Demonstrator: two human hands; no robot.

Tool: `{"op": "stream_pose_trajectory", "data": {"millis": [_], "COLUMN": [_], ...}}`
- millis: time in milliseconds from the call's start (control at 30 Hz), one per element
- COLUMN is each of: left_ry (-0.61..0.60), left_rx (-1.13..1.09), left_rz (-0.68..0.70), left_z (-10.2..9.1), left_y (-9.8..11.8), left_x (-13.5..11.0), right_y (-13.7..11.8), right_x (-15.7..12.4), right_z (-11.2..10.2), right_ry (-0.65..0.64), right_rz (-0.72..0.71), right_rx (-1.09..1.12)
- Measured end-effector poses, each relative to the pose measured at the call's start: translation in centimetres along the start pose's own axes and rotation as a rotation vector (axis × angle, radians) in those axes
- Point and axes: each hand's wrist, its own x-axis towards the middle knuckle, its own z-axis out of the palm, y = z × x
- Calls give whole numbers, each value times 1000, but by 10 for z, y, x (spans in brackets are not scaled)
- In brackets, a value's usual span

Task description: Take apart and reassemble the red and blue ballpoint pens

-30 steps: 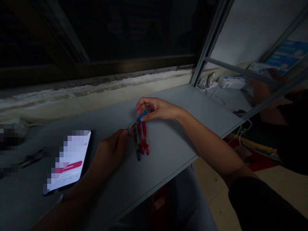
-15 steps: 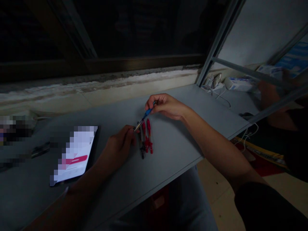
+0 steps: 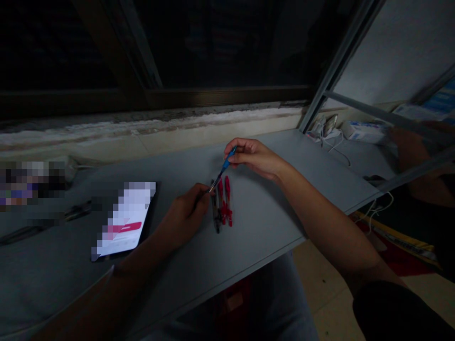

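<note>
A blue pen (image 3: 226, 163) with a shiny metallic lower end is held slantwise above the desk between both hands. My right hand (image 3: 249, 156) pinches its upper blue part. Closed around its lower end is my left hand (image 3: 192, 208); the fingers hide the very tip. Just beneath and to the right of the left hand, two red pens (image 3: 228, 199) lie side by side on the grey desk. A dark pen (image 3: 217, 220) lies alongside them, partly covered by the left hand.
On the left lies a lit phone (image 3: 130, 222), beside dark cables and blurred items. A metal frame (image 3: 318, 106) rises at the right, with white cables (image 3: 334, 142) and a box (image 3: 366, 131) behind it. Another person's arm (image 3: 408, 147) is at far right.
The whole view has shifted, so the desk and hands appear farther right. Both hands still hold the blue pen, which looks slightly steeper.
</note>
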Motion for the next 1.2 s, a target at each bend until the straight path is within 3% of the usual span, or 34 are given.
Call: {"op": "stream_pose_trajectory", "data": {"millis": [233,533,633,800,1033,1200], "left_ry": [-16,-31,-25,36,76,115], "left_rx": [-9,-8,-6,15,28,18], "left_rz": [18,34,33,28,3,-22], "left_z": [-1,-1,0,0,0,0], "left_y": [1,-3,-2,0,-1,1], "left_x": [0,0,0,1,0,0], "right_y": [0,-1,0,8,11,3], "right_x": [2,1,1,2,-2,-4], "right_z": [-5,-7,-5,3,8,1], "right_ry": [139,173,138,-38,27,-41], "right_rz": [-52,-84,-72,0,133,20], "right_rx": [-20,-53,-90,-174,-496,-263]}}
